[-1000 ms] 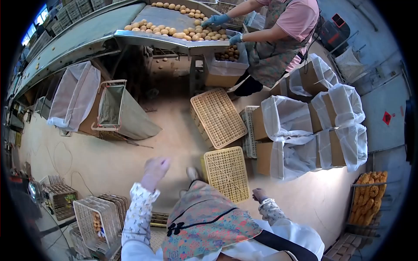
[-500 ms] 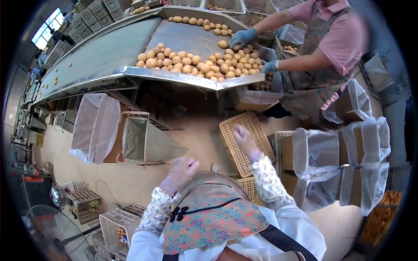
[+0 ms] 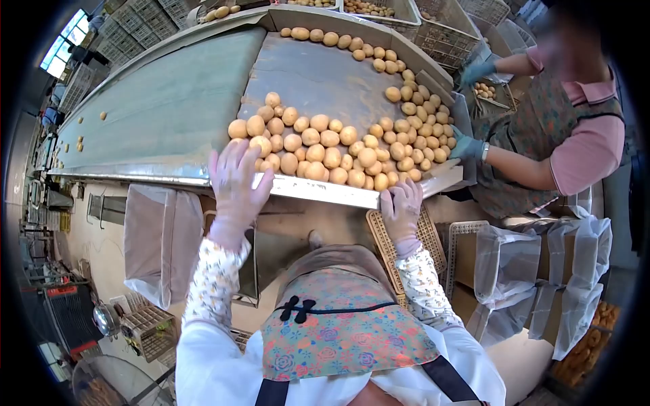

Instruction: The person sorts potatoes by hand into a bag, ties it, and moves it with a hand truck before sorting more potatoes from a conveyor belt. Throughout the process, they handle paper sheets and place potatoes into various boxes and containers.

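Potatoes (image 3: pixel 315 153) lie massed along the near side of a sorting table, whose metal rim (image 3: pixel 318 191) runs in front of me. My left hand (image 3: pixel 236 186), in a thin pale glove, is open with fingers spread over the rim, its fingertips by the leftmost potatoes. Gloved too, my right hand (image 3: pixel 403 208) rests its extended fingers on the rim further right, just short of the potatoes there. Neither hand holds a potato. Some of the right hand's fingers are partly hidden from me.
A co-worker's gloved hand (image 3: pixel 467 145) is at the table's right end. The green conveyor belt (image 3: pixel 176 95) adjoins on the left. Below are a yellow plastic crate (image 3: pixel 387 247), a lined bag (image 3: pixel 162 243) and boxes with clear liners (image 3: pixel 508 260). A fan (image 3: pixel 108 382) stands lower left.
I have come closer to the table. Both my hands have gone from curled near my body to stretched out at its rim. The co-worker's far hand has moved off the potatoes toward the right.
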Demonstrator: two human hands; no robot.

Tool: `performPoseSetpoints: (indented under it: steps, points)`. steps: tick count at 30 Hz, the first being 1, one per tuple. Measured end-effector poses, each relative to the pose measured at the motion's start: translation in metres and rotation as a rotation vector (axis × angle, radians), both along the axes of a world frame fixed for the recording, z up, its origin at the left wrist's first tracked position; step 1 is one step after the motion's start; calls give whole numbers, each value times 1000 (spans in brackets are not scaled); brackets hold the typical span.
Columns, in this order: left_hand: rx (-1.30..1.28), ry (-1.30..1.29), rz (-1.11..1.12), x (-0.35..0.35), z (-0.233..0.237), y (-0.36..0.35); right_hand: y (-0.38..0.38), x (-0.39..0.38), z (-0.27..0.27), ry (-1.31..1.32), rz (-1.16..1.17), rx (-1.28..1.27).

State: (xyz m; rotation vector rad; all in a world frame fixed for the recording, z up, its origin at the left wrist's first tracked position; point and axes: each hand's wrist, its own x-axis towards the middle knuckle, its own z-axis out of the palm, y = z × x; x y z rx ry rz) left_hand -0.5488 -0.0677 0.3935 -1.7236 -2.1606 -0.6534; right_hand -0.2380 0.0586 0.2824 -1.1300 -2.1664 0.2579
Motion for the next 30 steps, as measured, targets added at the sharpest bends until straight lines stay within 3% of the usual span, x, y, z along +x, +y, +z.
performPoseSetpoints:
  steps: [1, 3, 5, 9, 10, 11, 12, 13, 15, 16, 17, 18, 19, 23, 25, 26, 27, 30]
  points:
    - [-122, 42, 27, -17, 0, 20, 4, -1, 0, -27, 7, 11]
    - [-755, -4, 171, -43, -13, 56, 10, -2, 4, -67, 35, -146]
    - [-1005, -47, 163, -48, -22, 80, 13, -14, 17, -117, -10, -149]
    - [-979, 199, 41, -83, -20, 127, 45, -31, 20, -297, 85, -268]
    - [-736, 183, 153, -98, -34, 134, 67, -34, 16, -137, 41, -479]
    - [-661, 192, 193, -117, -43, 134, 93, -37, 11, 28, -9, -686]
    - [-587, 197, 229, -125, -39, 134, 114, -35, 3, -125, -124, -445]
    - [-505, 200, 262, -127, -35, 140, 119, -35, 0, -229, -139, -378]
    - [-446, 159, 22, -99, -31, 140, 101, -45, 3, -259, 25, -205]
    - [-452, 176, -93, -74, -32, 139, 99, -45, -6, -343, 30, -287]
    - [-676, 86, -229, -54, -42, 131, 112, -47, -7, -269, 40, -202]
    - [-732, -3, -372, -30, -53, 119, 130, -51, -17, -158, -46, -231]
    - [-628, 14, -346, -10, -68, 108, 153, -56, -24, -46, -139, -247]
    - [-642, -156, -480, -12, -58, 137, 233, -115, -9, 25, 65, -108]
    - [-610, -220, -485, -12, -58, 139, 262, -135, -41, -297, 20, -290]
    - [-591, -241, -477, -13, -54, 136, 262, -139, -52, -324, -85, -192]
    - [-574, -256, -470, -17, -50, 133, 263, -141, -59, -320, -138, -249]
    - [-448, -307, -435, -25, -52, 129, 247, -125, -38, -312, -143, -218]
